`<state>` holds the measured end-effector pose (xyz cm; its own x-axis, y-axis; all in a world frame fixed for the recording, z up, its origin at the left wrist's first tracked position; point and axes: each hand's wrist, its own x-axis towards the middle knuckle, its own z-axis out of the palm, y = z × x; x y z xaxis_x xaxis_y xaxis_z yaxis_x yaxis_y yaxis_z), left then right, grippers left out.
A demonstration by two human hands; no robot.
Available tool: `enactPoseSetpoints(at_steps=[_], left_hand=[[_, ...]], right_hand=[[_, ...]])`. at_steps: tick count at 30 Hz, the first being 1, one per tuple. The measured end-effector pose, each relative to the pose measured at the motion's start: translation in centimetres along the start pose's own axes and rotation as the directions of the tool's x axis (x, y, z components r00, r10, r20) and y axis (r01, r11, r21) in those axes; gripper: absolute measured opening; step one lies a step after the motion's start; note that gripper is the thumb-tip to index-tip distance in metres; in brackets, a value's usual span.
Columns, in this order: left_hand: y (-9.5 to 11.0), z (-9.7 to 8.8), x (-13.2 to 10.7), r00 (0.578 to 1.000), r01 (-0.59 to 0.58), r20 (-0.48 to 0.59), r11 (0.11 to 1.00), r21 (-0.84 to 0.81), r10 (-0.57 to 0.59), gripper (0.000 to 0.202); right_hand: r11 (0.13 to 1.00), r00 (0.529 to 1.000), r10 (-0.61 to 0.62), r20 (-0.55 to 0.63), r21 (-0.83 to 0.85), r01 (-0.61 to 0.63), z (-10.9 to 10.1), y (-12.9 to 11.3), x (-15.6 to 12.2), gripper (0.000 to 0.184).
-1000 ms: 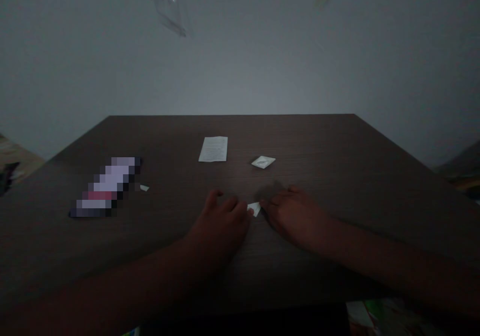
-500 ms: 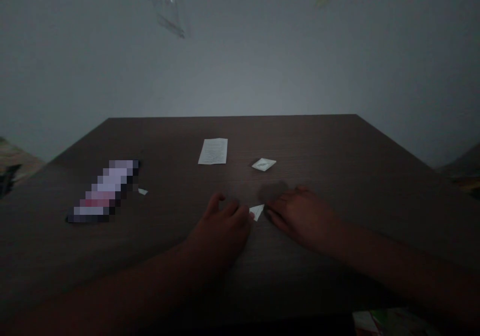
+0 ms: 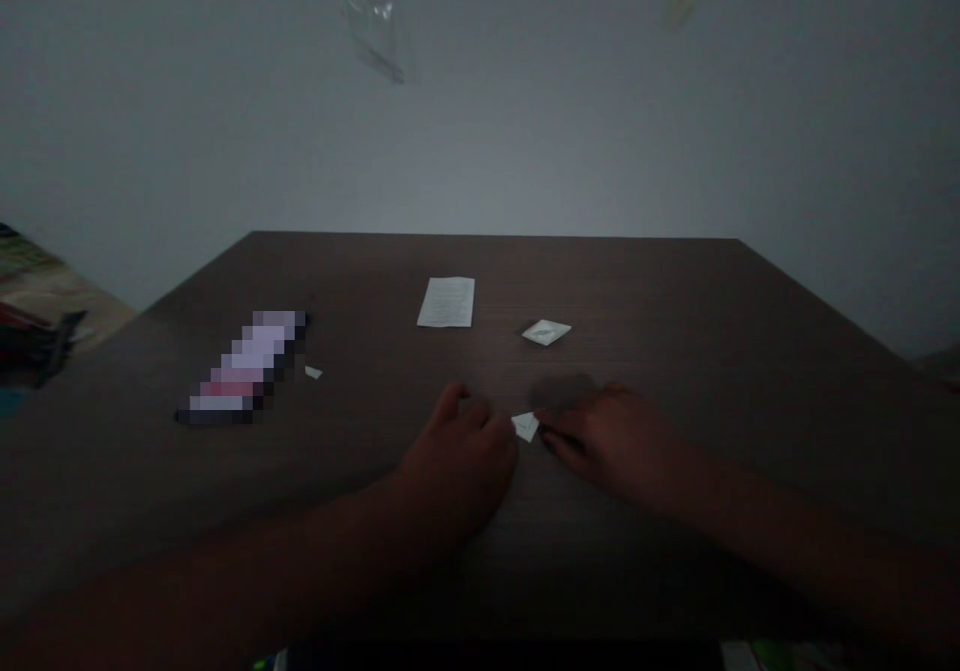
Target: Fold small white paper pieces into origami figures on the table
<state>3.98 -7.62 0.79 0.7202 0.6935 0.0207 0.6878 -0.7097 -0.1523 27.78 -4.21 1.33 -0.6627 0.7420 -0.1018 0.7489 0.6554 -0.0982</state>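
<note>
A small white paper piece (image 3: pixel 525 426) lies on the dark wooden table (image 3: pixel 712 351) between my two hands. My left hand (image 3: pixel 461 456) rests knuckles up with curled fingers touching the paper's left edge. My right hand (image 3: pixel 600 436) meets the paper's right edge with its fingertips pressed together. The light is dim, so the exact grip is hard to read. Both forearms lie on the table toward the front edge.
A white printed slip (image 3: pixel 447 302) and a small white packet (image 3: pixel 547 332) lie farther back. A blurred-out flat object (image 3: pixel 244 369) sits at the left with a tiny white scrap (image 3: pixel 313 372) beside it. Clear plastic (image 3: pixel 371 11) hangs on the wall.
The view has shifted a little to the left, so everything sits further right. Both hands stay at the paper piece, which shows a slightly different shape between the fingertips.
</note>
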Motion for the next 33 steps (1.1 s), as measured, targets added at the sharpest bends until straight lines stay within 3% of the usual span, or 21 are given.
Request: enactPoseSetpoints(at_steps=[4, 8, 11, 16, 22, 25, 29, 33], left_hand=[[0.4, -0.1, -0.1, 0.999, 0.026, -0.022, 1.000, 0.017, -0.025, 0.016], [-0.3, 0.2, 0.1, 0.999, -0.031, -0.038, 0.999, 0.011, 0.031, 0.015], [-1.0, 0.6, 0.5, 0.998, -0.058, -0.043, 0.997, -0.057, 0.055, 0.011], [-2.2, 1.5, 1.6, 0.999, 0.018, -0.036, 0.979, -0.201, -0.026, 0.014], [-3.1, 2.7, 2.0, 0.995, 0.041, -0.069, 0.915, -0.402, -0.075, 0.003], [-3.0, 3.0, 1.9, 0.991, 0.034, -0.101, 0.889, -0.456, -0.090, 0.015], [-3.0, 3.0, 1.9, 0.982, -0.003, -0.165, 0.873, -0.488, -0.088, 0.023], [-3.1, 2.6, 1.6, 0.971, 0.018, -0.211, 0.912, -0.410, -0.114, 0.026]], right_hand=[[1.000, 0.999, -0.018, -0.030, -0.005, 0.018, 0.3, 0.2, 0.0, 0.021], [0.997, 0.990, -0.071, -0.120, -0.018, 0.069, 1.2, 0.8, 0.1, 0.019], [0.992, 0.965, -0.122, -0.231, -0.005, 0.124, 2.4, 1.3, 0.5, 0.013], [0.980, 0.937, -0.113, -0.330, 0.116, 0.159, 3.7, 1.4, 1.2, 0.003], [0.955, 0.945, -0.055, -0.322, 0.258, 0.144, 3.6, 1.8, 1.6, 0.011], [0.936, 0.944, -0.040, -0.327, 0.319, 0.150, 3.5, 2.0, 1.7, 0.016], [0.893, 0.940, -0.048, -0.338, 0.407, 0.192, 3.6, 2.2, 1.6, 0.020], [0.847, 0.925, -0.107, -0.365, 0.454, 0.277, 3.8, 2.1, 1.6, 0.017]])
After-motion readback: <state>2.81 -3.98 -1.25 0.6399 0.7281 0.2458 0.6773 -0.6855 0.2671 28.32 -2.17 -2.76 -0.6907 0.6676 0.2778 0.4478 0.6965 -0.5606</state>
